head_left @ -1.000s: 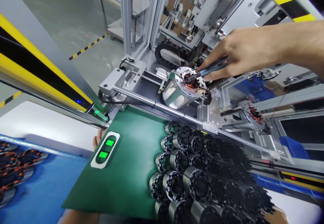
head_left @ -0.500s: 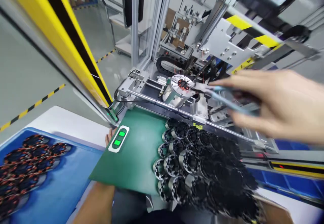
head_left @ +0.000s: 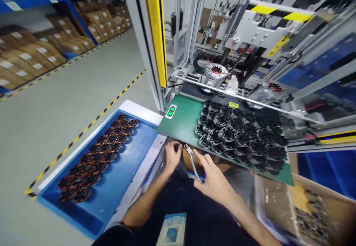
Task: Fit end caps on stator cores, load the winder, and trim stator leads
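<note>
My right hand [head_left: 213,177] is wrapped around light blue-handled cutting pliers [head_left: 192,162], held in front of my body just below the green board's near edge. The jaws point up and left toward my left hand [head_left: 172,155]. That hand's thumb and fingers are curled together close to the jaw tips; what they pinch, if anything, is too small to make out. Past both hands lies the green board [head_left: 183,121], with rows of black-and-silver motor stators [head_left: 228,133] on its right part. A copper-wound stator [head_left: 218,69] sits on the machine's round holder.
At left, a blue tray [head_left: 130,160] holds rows of copper-wound stators [head_left: 94,160]. Green buttons [head_left: 171,111] sit on the board's left end. A yellow light-curtain post [head_left: 156,34] and a guide rail [head_left: 250,99] border the machine. A carton [head_left: 272,201] with metal parts stands lower right.
My right hand has drawn the pliers back from the machine's holder to in front of my body. My left hand has left the board's left edge and come beside the jaws. The view has shifted.
</note>
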The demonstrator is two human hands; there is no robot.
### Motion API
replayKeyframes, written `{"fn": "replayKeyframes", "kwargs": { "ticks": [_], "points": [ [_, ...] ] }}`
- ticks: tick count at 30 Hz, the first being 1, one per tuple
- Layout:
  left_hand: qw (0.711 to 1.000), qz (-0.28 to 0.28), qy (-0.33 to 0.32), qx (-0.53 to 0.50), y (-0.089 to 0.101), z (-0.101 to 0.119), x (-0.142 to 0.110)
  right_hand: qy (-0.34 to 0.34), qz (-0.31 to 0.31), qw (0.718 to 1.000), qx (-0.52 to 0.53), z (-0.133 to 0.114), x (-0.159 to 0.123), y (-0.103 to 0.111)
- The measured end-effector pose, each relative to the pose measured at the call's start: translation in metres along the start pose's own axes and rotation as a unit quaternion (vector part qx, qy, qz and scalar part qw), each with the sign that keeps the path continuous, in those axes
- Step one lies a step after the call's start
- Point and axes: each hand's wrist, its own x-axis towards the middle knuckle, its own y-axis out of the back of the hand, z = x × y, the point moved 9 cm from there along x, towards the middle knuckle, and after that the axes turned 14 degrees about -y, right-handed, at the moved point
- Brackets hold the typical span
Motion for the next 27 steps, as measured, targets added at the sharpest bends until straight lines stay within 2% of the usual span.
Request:
{"fn": "replayKeyframes", "kwargs": {
  "ticks": [3,6,8,11,14,16,19,22,25,27],
  "points": [
    [0.999,-0.013,0.023,-0.037,0.004,-0.007,-0.075,0.01,-0.021,1.0,0.005,-0.022,0.018,-0.049],
    [0.998,-0.02,0.045,-0.049,0.026,-0.021,-0.112,0.046,-0.047,0.998,0.01,-0.056,0.028,-0.085],
    [0.997,-0.019,0.068,-0.038,0.059,-0.037,-0.116,0.089,-0.068,0.994,0.015,-0.081,0.028,-0.096],
    [0.994,-0.01,0.113,0.004,0.126,-0.066,-0.107,0.147,-0.092,0.985,0.018,-0.098,0.022,-0.09],
    [0.985,-0.012,0.165,0.054,0.188,-0.093,-0.098,0.155,-0.105,0.982,0.016,-0.079,0.019,-0.065],
    [0.976,-0.034,0.2,0.084,0.211,-0.108,-0.095,0.151,-0.12,0.981,0.011,-0.056,0.015,-0.046],
    [0.958,-0.084,0.244,0.127,0.217,-0.12,-0.096,0.148,-0.141,0.979,0.0,-0.023,0.003,-0.013],
    [0.936,-0.144,0.265,0.18,0.212,-0.114,-0.096,0.136,-0.135,0.981,-0.004,0.0,-0.01,0.038],
    [0.919,-0.196,0.245,0.241,0.221,-0.088,-0.08,0.144,-0.103,0.984,-0.008,0.008,-0.014,0.111],
    [0.917,-0.207,0.197,0.279,0.233,-0.058,-0.049,0.118,-0.047,0.99,-0.062,0.014,0.002,0.173]
  ]
}}
